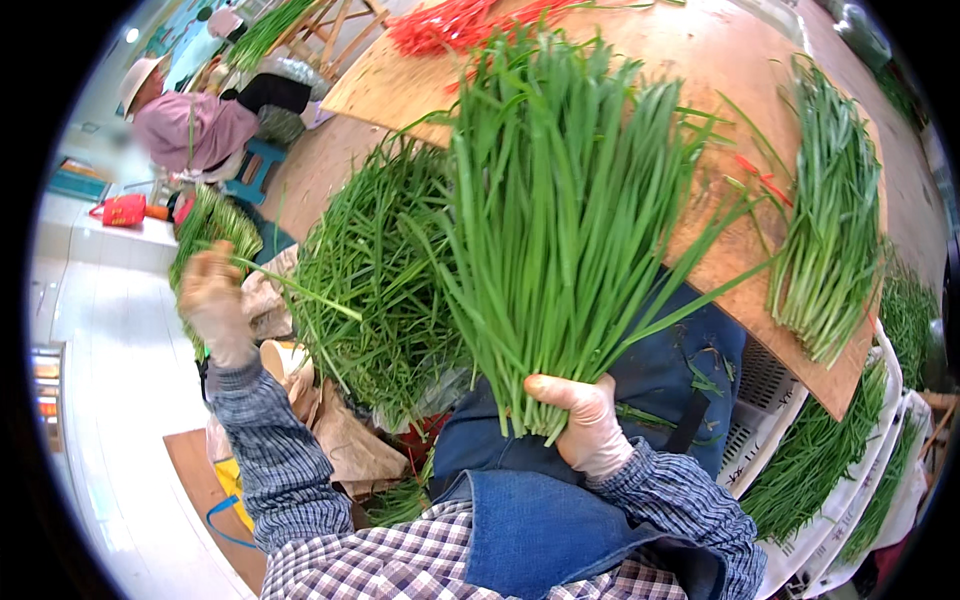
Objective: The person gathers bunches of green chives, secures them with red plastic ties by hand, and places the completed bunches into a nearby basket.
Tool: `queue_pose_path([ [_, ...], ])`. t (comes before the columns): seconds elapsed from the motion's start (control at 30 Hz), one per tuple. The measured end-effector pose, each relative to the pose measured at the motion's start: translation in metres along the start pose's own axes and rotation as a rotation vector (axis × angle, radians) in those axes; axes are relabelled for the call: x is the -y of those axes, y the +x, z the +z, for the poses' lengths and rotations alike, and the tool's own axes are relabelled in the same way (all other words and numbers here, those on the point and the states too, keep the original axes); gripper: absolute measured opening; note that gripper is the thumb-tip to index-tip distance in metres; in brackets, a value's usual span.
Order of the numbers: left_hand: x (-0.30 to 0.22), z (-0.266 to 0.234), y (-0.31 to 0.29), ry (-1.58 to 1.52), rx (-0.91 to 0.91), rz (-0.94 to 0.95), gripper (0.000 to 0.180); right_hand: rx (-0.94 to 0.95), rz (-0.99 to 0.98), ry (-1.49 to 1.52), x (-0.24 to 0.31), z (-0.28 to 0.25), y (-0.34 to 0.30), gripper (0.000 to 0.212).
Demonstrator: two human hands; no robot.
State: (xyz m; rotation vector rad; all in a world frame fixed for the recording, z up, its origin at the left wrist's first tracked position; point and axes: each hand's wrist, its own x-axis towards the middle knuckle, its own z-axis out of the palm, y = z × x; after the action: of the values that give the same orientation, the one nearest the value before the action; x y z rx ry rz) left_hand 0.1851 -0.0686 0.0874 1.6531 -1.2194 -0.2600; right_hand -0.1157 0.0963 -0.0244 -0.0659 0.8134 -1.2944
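Note:
My right hand (592, 425), in a pale thin glove, is closed round the pale lower ends of a thick bunch of garlic chives (565, 220). The leaves fan upward and away over the edge of the wooden board. Out to the left, my left hand (217, 305), also gloved, is raised with its fingers pinched on a single chive stalk (305, 290), which points right toward the heap. A large loose heap of chives (385, 285) lies between my hands, left of the bunch.
On the wooden board (725, 255) lie another chive bunch (828, 220) at right and red ties (440, 28) at the far edge. White crates (765, 415) with chives stand at lower right. A person in a hat (190, 125) sits at far left. Brown paper (350, 440) lies near my left forearm.

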Motion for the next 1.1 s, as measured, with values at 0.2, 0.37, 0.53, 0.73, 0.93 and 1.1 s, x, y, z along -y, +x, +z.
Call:
queue_pose_path([
  [0.2,0.036,0.046,-0.128,0.292,0.997,-0.329,0.036,0.063,0.038,0.006,0.004,0.004,-0.002,0.045],
  [0.37,0.033,0.079,-0.157,-0.245,1.297,-0.702,0.043,0.068,0.043,-0.031,0.006,0.007,-0.004,0.046],
  [0.53,0.027,0.079,-0.154,-0.615,1.335,-0.824,0.039,0.090,0.063,-0.021,0.004,0.003,-0.001,0.046],
  [0.73,0.027,0.086,-0.156,-0.888,1.426,-0.876,0.053,0.080,0.047,0.005,0.005,0.007,-0.003,0.049],
  [0.93,-0.002,0.086,-0.151,-0.276,1.496,-0.517,0.071,-0.037,-0.012,0.006,0.006,0.013,-0.003,0.046],
  [1.1,-0.015,0.106,-0.179,-0.449,1.185,-0.313,0.064,-0.025,-0.002,0.005,0.005,0.007,-0.001,0.046],
])
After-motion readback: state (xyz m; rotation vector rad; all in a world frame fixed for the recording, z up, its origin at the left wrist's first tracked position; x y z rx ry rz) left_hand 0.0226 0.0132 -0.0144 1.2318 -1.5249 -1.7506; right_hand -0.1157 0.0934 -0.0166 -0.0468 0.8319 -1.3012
